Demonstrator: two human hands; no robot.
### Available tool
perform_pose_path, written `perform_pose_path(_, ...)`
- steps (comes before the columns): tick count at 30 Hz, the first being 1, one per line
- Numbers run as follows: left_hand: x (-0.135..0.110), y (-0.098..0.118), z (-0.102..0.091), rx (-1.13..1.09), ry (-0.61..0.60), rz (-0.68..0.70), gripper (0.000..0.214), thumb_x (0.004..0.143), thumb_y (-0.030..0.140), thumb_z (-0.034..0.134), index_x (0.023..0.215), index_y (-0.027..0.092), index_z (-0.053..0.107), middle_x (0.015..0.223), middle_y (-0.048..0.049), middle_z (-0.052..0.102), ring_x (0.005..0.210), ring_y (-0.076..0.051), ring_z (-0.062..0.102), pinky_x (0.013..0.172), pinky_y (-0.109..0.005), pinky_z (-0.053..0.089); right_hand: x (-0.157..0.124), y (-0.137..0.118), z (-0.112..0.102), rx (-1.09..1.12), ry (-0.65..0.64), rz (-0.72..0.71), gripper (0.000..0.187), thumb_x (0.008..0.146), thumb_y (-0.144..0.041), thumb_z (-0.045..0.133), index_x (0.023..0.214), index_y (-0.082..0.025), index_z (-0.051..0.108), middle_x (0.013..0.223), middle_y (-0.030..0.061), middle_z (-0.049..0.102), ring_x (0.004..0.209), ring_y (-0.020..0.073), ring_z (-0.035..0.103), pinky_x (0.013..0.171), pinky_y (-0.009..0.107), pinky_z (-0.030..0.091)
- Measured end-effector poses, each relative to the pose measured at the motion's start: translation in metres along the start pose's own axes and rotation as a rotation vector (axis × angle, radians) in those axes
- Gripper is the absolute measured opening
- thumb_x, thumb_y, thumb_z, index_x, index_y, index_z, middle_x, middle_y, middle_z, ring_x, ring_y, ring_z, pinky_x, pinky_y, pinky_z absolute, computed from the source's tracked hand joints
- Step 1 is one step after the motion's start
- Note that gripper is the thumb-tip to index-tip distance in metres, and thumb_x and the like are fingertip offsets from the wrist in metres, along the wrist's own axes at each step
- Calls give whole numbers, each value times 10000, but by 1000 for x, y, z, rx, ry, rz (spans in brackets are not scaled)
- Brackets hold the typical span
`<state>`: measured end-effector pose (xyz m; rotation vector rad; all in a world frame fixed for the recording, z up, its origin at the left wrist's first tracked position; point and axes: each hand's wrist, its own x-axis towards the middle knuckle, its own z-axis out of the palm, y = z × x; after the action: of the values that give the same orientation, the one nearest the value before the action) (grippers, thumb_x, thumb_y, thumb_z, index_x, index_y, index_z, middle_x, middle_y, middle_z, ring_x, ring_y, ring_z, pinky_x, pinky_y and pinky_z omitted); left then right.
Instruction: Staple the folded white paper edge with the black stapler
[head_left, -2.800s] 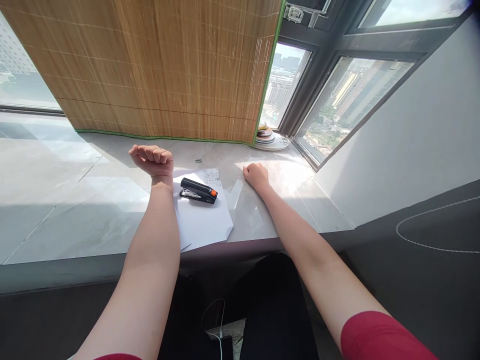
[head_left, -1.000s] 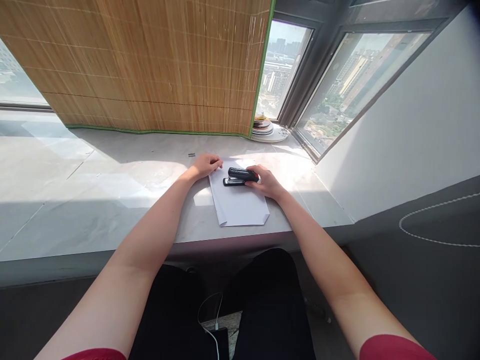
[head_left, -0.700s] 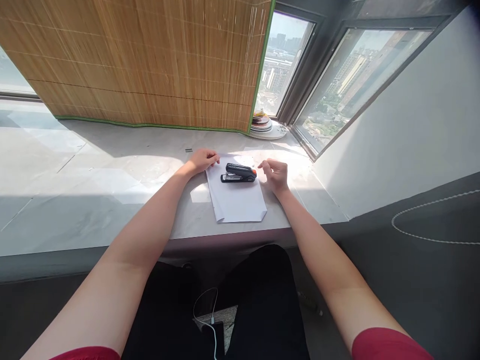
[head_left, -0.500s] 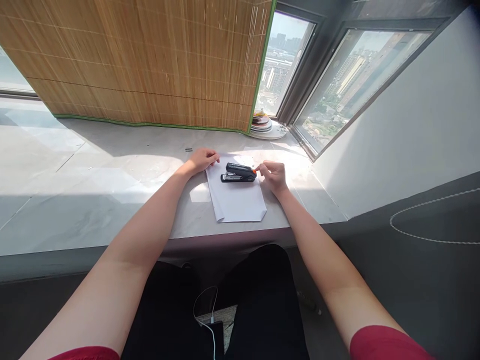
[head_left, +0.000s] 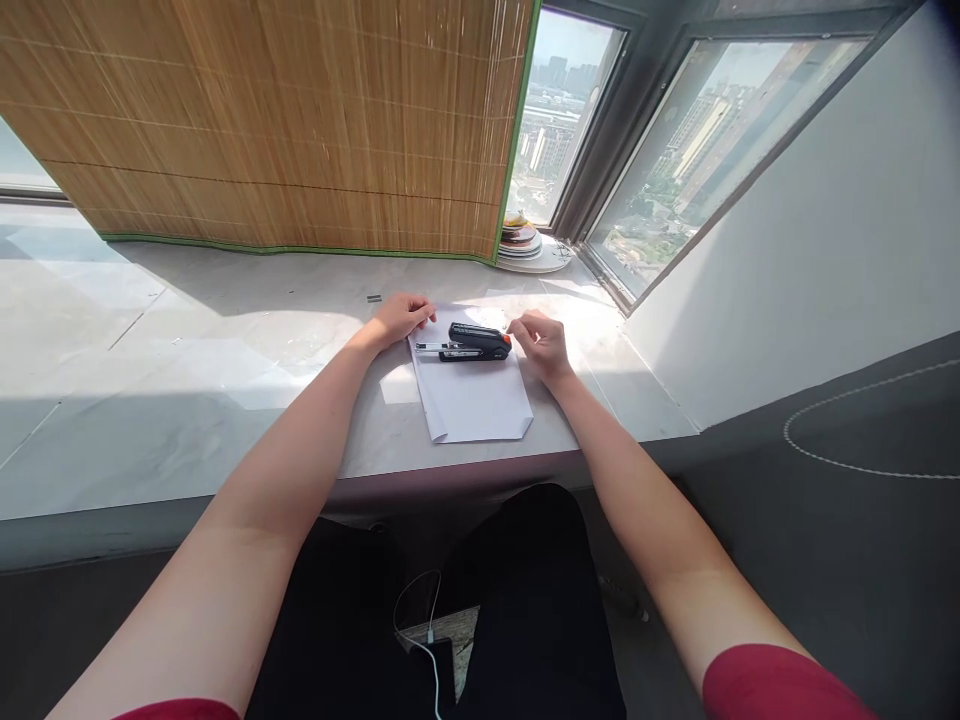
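Note:
A black stapler [head_left: 480, 342] with an orange button at its right end lies on a stack of white paper [head_left: 480, 400]. Its silvery staple tray [head_left: 429, 348] sticks out to the left, and the upper arm is raised at that end. My right hand [head_left: 544, 342] is closed beside the orange button, with a narrow gap between and nothing visible in it. By the paper's upper left corner rests my left hand [head_left: 405, 317], its fingers curled inward and nothing visible in them. Two small staple strips [head_left: 374, 298] lie on the sill beyond my left hand.
The pale stone sill [head_left: 225, 350] runs along the windows. A bamboo blind [head_left: 285, 130] hangs over its back edge. Stacked plates [head_left: 531, 250] stand in the corner by the window. Below, a white cable [head_left: 431, 655] hangs between my knees.
The stapler's staple tray has slid out to the left. My right hand has come off the orange button, its index finger now curled in. My left hand stays by the paper's corner.

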<state>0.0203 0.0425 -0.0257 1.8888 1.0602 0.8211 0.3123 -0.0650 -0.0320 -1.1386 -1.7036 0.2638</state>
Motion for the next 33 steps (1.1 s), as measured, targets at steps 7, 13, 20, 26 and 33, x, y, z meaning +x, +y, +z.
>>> perform_pose_path(7, 0, 3, 1, -176, 72, 31, 355, 934, 449, 704, 700, 183, 703, 578, -16, 586, 475, -111, 468, 491, -265, 366, 0, -1, 13, 19, -320, -28, 484, 861, -477, 817, 1274, -252, 705, 1202, 68, 774, 1053, 254, 703, 880, 391, 567)
perform_pose_path(13, -1, 24, 12, -535, 212, -109, 458, 1007, 567, 575, 726, 208, 621, 569, -12, 557, 419, -102, 404, 419, -266, 304, -7, -1, 12, -92, -157, -188, 203, 938, -368, 761, 1112, -265, 747, 1005, 41, 775, 910, 238, 685, 819, 416, 594)
perform_pose_path(20, -4, 36, 35, -674, -43, -367, 655, 996, 806, 430, 803, 211, 623, 588, -40, 574, 388, -91, 320, 379, -264, 241, -9, -8, 2, -271, 82, -287, 292, 1038, -333, 646, 1316, -385, 717, 1198, 55, 772, 1154, 326, 656, 1038, 595, 560)
perform_pose_path(26, -4, 30, 38, -680, -220, -372, 717, 952, 879, 403, 865, 218, 666, 611, -55, 565, 441, -128, 378, 418, -296, 321, -12, -9, 1, -345, -67, -335, 275, 1083, -370, 583, 1293, -470, 731, 1212, 6, 781, 1211, 319, 648, 1114, 598, 491)
perform_pose_path(33, -1, 24, 35, -785, -178, -406, 538, 1034, 671, 482, 838, 199, 649, 688, -56, 563, 474, -109, 350, 432, -288, 334, -12, -16, 2, -392, 21, -325, 204, 1065, -368, 615, 1201, -429, 755, 1121, 19, 789, 1143, 310, 676, 1052, 571, 496)
